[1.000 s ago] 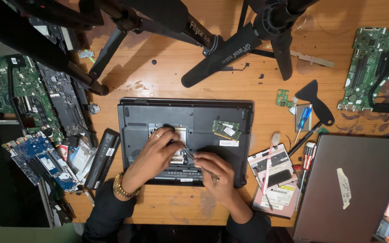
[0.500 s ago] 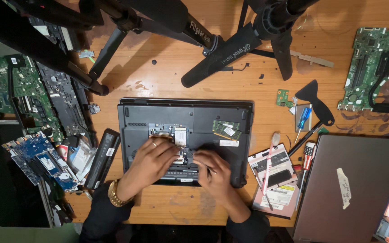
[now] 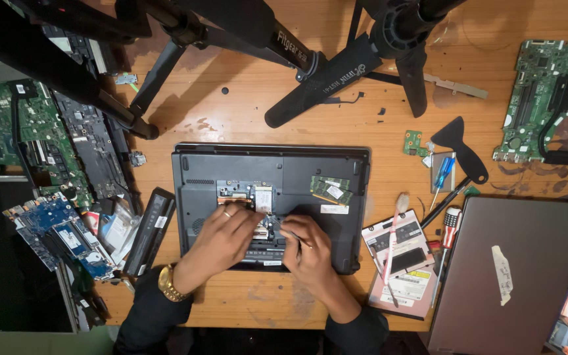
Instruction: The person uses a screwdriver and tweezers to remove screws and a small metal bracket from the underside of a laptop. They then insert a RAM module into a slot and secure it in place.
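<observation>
Two hands: both work inside the open bay of a dark grey plastic laptop base [image 3: 271, 164] lying underside up on the scuffed, orange-brown wooden table [image 3: 244, 105].
Left hand [image 3: 221, 238]: wears a ring and a gold-coloured wristwatch; its fingers [image 3: 248, 217] are curled narrow and press down at the edge of the bay; whether they pinch anything cannot be told.
Right hand [image 3: 307, 253]: knuckles bent, fingers bunched close over the bay just beside the left hand; what they grip is hidden.
Bay: a rectangular cut-out showing copper-coloured metal and a small white-labelled card [image 3: 263, 197].
Memory module [image 3: 329, 189]: a flat green strip with a white sticker, resting on the base, right of the bay and apart from both hands.
Left edge: a long black battery bar [image 3: 149, 231] lies just beside the base, then green and blue circuit boards [image 3: 54, 227].
Right edge: a pink-framed flat drive [image 3: 405, 246] sits near the base; a black pry tool [image 3: 463, 148] and a grey laptop lid [image 3: 514, 269] lie further out.
Open room: bare wood shows above the base, under black tripod legs [image 3: 323, 82], and in a narrow band along the near edge.
</observation>
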